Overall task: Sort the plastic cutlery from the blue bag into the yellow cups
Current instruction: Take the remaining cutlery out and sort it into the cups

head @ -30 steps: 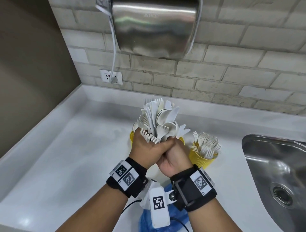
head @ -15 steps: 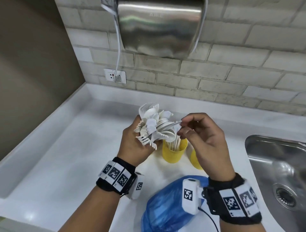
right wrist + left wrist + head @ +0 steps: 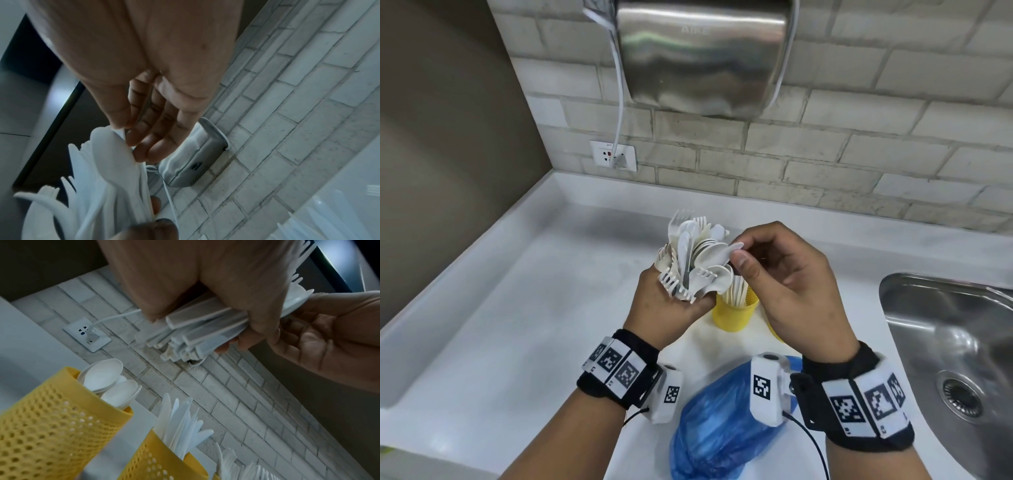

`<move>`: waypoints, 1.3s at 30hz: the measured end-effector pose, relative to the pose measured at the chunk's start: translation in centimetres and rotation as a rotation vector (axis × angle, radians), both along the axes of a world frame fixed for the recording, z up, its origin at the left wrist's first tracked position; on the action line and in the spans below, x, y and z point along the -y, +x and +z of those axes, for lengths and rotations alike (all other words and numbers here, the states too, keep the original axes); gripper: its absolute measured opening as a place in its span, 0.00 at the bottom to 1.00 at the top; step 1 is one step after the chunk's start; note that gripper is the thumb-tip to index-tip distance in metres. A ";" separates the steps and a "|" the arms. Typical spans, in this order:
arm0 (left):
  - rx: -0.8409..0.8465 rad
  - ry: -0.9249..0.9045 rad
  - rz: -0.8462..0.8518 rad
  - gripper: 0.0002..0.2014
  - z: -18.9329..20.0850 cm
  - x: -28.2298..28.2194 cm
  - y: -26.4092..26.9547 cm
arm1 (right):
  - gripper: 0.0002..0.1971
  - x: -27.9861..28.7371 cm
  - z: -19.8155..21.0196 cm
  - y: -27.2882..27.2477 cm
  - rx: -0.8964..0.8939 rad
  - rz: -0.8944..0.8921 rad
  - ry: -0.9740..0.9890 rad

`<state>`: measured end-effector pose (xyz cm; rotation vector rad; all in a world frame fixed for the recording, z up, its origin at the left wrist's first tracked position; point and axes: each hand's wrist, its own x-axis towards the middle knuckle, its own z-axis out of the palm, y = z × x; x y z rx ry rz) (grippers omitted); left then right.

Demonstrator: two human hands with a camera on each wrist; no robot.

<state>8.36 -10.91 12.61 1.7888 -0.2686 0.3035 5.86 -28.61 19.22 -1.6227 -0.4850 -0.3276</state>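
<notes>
My left hand (image 3: pixel 666 303) grips a thick bundle of white plastic cutlery (image 3: pixel 697 260) by its handles (image 3: pixel 197 331), heads up, above the counter. My right hand (image 3: pixel 738 253) pinches the serrated tip of one white knife (image 3: pixel 732 247) at the bundle's top right, between thumb and forefinger. Just behind the hands stands a yellow perforated cup with knives (image 3: pixel 736 313). The left wrist view shows a yellow cup of spoons (image 3: pixel 51 426), the knife cup (image 3: pixel 160 464) and fork heads (image 3: pixel 236 467) at the bottom edge. The crumpled blue bag (image 3: pixel 722 425) lies near the front edge.
A steel sink (image 3: pixel 955 356) is set into the white counter (image 3: pixel 517 325) on the right. On the brick wall hangs a steel hand dryer (image 3: pixel 702 54), its cord plugged into a socket (image 3: pixel 613 156). A brown wall closes the left side.
A second ago both hands clasped the bundle's handles. My right hand has let go, risen to the bundle's top and taken one knife tip between thumb and forefinger.
</notes>
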 end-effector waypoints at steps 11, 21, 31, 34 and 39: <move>0.074 0.004 0.061 0.24 -0.3 -0.1 -0.2 | 0.06 -0.1 0.7 0.0 0.006 0.031 0.018; 0.203 0.140 0.233 0.42 -0.6 -1.2 0.2 | 0.05 1.0 0.5 0.5 -0.001 0.065 -0.039; 0.190 0.113 0.236 0.31 -0.4 -1.3 0.0 | 0.14 0.7 0.8 0.2 -0.004 0.089 -0.184; 0.165 0.105 0.228 0.31 -0.1 -1.4 0.1 | 0.12 0.5 1.1 -0.1 0.010 0.118 -0.182; 0.140 0.139 0.200 0.37 1.5 -1.1 -0.3 | 0.11 -0.1 1.9 -0.8 0.057 0.153 -0.183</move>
